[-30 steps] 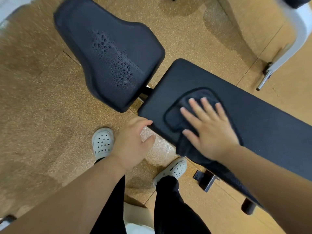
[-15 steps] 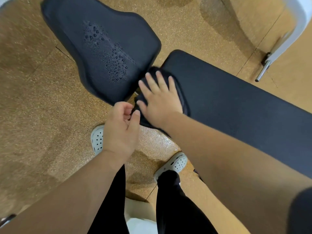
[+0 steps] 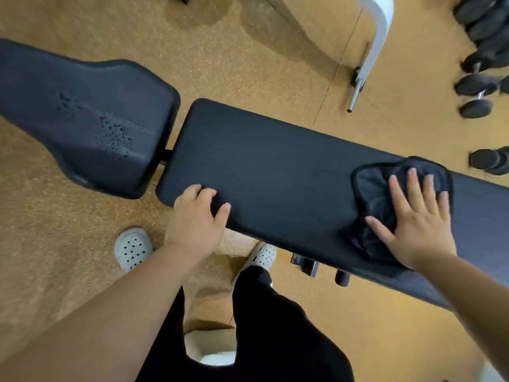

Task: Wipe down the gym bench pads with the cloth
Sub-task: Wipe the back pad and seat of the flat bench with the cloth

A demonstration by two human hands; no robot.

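— Moved since half a second ago?
— Spread fingers point(image 3: 413, 186) of the right hand point(image 3: 413, 224), pressed flat on the cloth point(image 3: 377, 194), have been carried from the long pad's point(image 3: 275, 166) left end to the frame's right.
— And the left hand point(image 3: 195, 216)?
— Curled over that pad's near edge, nothing held.
— What remains?
— Droplets are seen on the seat pad point(image 3: 91, 119), upper left; it is judged unwiped.

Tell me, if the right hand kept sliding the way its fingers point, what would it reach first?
Probably the far edge of the long pad, just past the cloth under the right hand. Beyond lies bare floor, then dumbbells, though depth is unclear.
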